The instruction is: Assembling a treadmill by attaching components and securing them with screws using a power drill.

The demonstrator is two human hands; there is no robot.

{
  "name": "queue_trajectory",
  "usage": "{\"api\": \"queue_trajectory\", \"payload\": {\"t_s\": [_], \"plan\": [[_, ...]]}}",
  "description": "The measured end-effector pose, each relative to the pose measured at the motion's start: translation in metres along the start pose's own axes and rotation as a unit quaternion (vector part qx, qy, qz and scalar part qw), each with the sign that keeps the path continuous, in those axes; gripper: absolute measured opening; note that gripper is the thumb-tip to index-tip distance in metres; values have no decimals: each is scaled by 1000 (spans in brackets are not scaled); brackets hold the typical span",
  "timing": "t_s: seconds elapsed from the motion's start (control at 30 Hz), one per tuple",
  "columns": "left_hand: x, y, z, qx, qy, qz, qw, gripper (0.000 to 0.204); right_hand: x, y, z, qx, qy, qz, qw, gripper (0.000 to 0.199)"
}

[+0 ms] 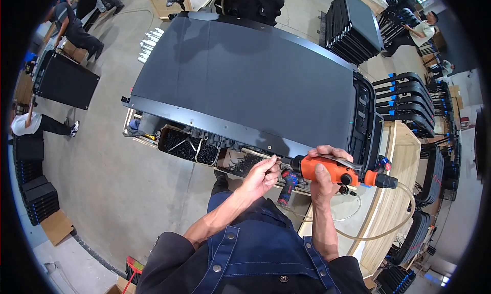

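Note:
My right hand point(321, 184) is wrapped round an orange air tool point(333, 171) with a black nose and a metal lever along its top. The tool lies sideways, its nose pointing left. At that nose, my left hand point(260, 177) has thumb and fingers pinched together; whatever is between them is too small to name. Just beyond both hands lies a large dark grey panel point(245, 79) with a metal-coloured front edge and holes along it. A blue and black power tool point(288, 187) sits below the orange tool, partly behind my hands.
Under the panel's front edge are bins of small black fasteners point(176, 143). A clear hose point(404, 212) loops from the orange tool over a wooden crate point(396, 161). Stacked panels point(353, 25) and black frames point(409, 102) stand right. Across the panel is a person point(250, 2); others work farther off.

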State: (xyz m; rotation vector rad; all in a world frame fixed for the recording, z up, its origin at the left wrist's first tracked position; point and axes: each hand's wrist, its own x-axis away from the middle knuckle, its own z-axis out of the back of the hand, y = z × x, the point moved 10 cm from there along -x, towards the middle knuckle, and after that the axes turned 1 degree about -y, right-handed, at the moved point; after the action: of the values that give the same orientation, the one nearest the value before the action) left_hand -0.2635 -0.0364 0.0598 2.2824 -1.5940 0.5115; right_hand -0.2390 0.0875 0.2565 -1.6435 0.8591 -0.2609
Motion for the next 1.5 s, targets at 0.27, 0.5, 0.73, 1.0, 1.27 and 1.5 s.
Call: {"api": "queue_trajectory", "payload": {"t_s": [0.27,0.5,0.73,1.0,1.27,1.5], "plan": [[-27,6,11,134,4,86,987,26,-23,33,-66,117,-79,-11,990,46],[-12,11,25,28,50,113,992,30,-41,60,-101,181,-135,-65,972,43],[32,25,78,-159,167,81,970,18,-42,65,-113,193,-175,-35,965,38],[55,55,27,-236,15,85,968,32,-42,63,-102,209,-174,-36,962,34],[63,64,11,-379,-44,48,923,35,-40,69,-111,163,-167,-64,970,40],[73,65,35,-306,27,13,952,25,-43,76,-105,122,-182,-73,973,37]]}}
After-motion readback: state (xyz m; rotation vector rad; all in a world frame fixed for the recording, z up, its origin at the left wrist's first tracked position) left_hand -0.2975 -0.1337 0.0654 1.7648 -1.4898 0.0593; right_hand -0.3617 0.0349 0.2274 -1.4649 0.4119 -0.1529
